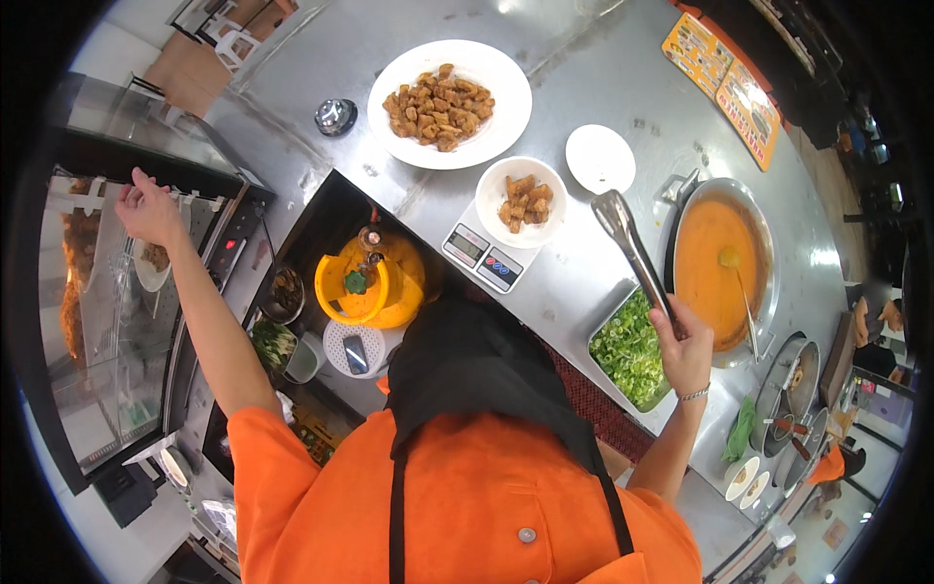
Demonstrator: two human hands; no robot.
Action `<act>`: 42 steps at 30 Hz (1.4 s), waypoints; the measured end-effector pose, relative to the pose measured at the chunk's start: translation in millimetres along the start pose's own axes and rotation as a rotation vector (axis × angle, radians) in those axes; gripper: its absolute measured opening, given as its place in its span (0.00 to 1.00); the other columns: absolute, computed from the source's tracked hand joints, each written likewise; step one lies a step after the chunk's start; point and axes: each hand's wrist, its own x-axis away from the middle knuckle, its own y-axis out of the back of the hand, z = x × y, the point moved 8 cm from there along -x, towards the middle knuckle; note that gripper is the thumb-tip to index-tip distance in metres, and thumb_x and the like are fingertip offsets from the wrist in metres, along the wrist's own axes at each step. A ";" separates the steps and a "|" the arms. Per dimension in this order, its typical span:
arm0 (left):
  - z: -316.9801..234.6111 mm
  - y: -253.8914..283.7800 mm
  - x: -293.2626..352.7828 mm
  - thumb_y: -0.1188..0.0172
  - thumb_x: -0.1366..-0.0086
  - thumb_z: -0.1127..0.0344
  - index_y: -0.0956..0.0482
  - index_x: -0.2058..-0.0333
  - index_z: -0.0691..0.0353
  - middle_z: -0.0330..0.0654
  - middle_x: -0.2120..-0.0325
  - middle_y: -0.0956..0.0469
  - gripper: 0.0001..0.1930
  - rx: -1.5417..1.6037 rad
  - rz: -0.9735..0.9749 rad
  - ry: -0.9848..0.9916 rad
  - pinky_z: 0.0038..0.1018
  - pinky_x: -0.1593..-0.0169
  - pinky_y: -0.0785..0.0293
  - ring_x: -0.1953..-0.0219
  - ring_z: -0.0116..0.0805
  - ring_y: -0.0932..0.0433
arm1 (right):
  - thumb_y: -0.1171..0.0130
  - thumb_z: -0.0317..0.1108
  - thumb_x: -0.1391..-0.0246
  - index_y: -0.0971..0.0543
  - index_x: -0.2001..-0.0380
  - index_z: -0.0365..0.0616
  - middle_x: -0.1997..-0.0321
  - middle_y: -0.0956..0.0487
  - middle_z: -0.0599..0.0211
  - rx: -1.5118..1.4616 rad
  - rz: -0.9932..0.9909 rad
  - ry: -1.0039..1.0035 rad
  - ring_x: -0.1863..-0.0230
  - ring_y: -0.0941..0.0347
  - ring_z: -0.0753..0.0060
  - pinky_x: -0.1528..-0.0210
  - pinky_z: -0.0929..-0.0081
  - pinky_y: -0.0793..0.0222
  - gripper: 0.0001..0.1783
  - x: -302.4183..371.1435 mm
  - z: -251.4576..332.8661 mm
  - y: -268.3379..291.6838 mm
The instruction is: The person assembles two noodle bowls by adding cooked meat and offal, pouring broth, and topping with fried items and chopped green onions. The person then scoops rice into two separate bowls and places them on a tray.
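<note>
My left hand [148, 210] reaches to the glass front of a lit warming cabinet [233, 234]. Its fingers are loosely bent and apart, with nothing visible in them; whether they touch the clear panel, I cannot tell. In my right hand [687, 348] is a pair of metal tongs [628, 234], its head pointing away over the steel counter. Beyond the tongs lies an empty white saucer [600, 159]. A white bowl [555, 216] with browned fried pieces [525, 202] stands on a digital kitchen scale [484, 257]. Behind it, a large white plate [511, 102] carries more fried pieces [440, 107].
Right of the tongs are a tray of chopped green onion [632, 355] and a wide pot of orange sauce [715, 263] with a ladle [744, 297]. Pans [790, 389] stand farther right. A yellow gas cylinder [399, 282] sits below the counter. A metal call bell [336, 117] is at the far left.
</note>
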 end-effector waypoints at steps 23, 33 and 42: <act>68.9 197.8 -62.5 0.34 0.34 0.49 0.18 0.66 0.57 0.44 0.76 0.15 0.16 -0.651 -0.258 -0.099 0.45 0.64 0.23 0.70 0.51 0.15 | 0.33 0.37 0.35 0.18 0.48 0.34 0.73 0.25 0.80 -0.390 0.187 -0.062 0.77 0.37 0.89 0.77 0.85 0.43 0.19 16.2 -14.6 -67.2; 242.0 203.6 -7.5 0.34 0.33 0.61 0.22 0.60 0.71 0.49 0.73 0.18 0.16 0.308 -0.129 0.782 0.39 0.76 0.15 0.78 0.43 0.17 | 0.32 0.36 0.36 0.21 0.45 0.27 0.73 0.24 0.75 -0.364 0.367 0.111 0.77 0.36 0.87 0.76 0.83 0.41 0.24 -39.9 76.7 -102.5; 274.3 68.5 29.9 0.57 0.34 0.82 0.42 0.32 0.66 0.61 0.39 0.31 0.30 0.765 -0.366 0.971 0.62 0.55 0.11 0.46 0.65 0.21 | 0.34 0.36 0.36 0.19 0.53 0.31 0.76 0.28 0.80 -0.273 0.413 0.159 0.77 0.37 0.88 0.76 0.83 0.44 0.17 -17.9 117.0 -88.9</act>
